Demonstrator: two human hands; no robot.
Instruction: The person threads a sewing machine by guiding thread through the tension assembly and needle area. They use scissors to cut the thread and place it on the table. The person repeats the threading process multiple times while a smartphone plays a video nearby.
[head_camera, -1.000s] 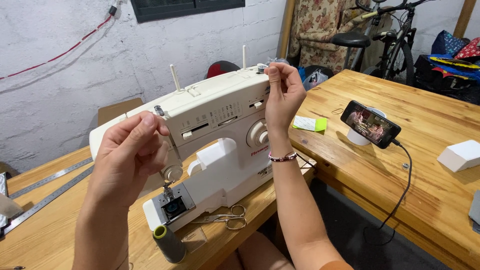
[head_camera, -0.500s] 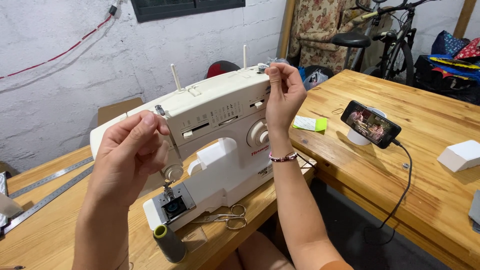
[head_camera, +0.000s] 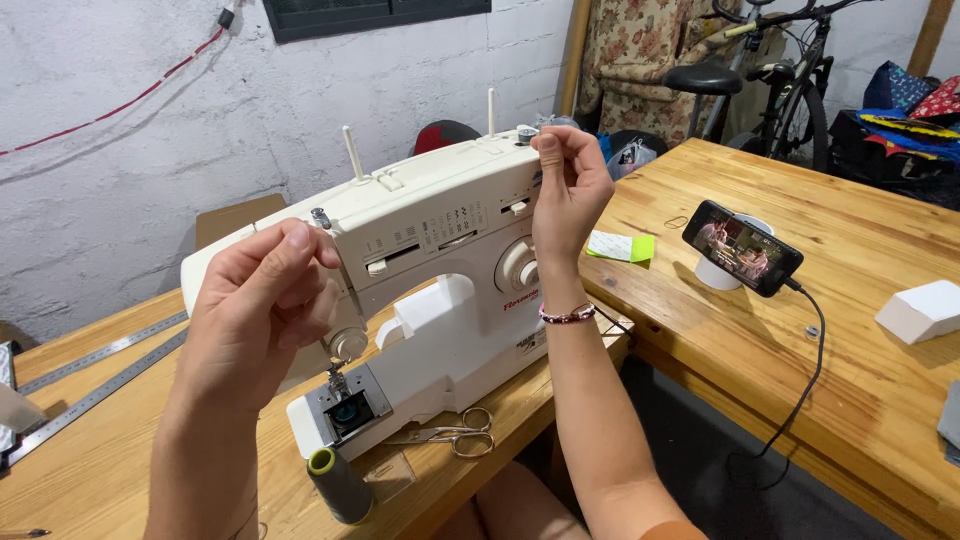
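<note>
Fingers of left hand (head_camera: 262, 300) and right hand (head_camera: 568, 185) pinched shut at smooth white plastic sewing machine (head_camera: 430, 260).

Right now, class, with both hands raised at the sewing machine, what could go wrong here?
1. The scissors lie at the table edge by the machine's base; a nudge could drop them.
2. The thread spool stands upright near the left hand's forearm and might tip.
3. The phone leans on a cup; its hanging cable could snag.

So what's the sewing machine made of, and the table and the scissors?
The sewing machine looks like smooth cream plastic, slightly glossy. The table seems varnished wood: warm planks with visible grain. The scissors look like shiny metal, silvery all over.
</note>
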